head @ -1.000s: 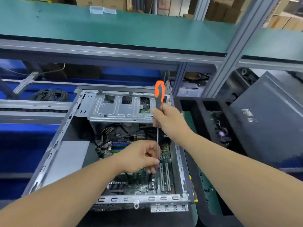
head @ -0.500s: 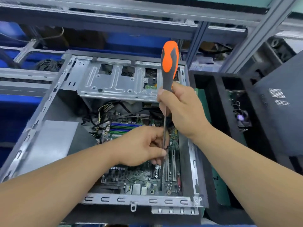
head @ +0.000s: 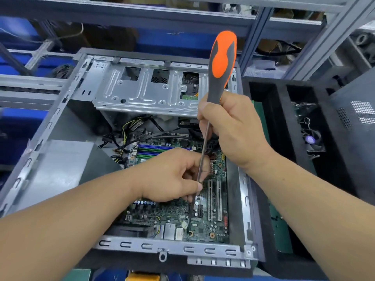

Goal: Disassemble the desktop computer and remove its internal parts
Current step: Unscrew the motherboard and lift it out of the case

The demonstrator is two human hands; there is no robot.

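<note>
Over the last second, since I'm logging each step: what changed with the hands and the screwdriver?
The head camera moved closer and tilted down. The screwdriver tip now sits at a motherboard screw near the front edge. The right hand still grips the handle; the left hand still pinches the shaft.

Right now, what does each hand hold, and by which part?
Both hold the screwdriver. The right hand grips the lower end of its orange and grey handle; the left hand pinches the metal shaft lower down, above the motherboard.
</note>
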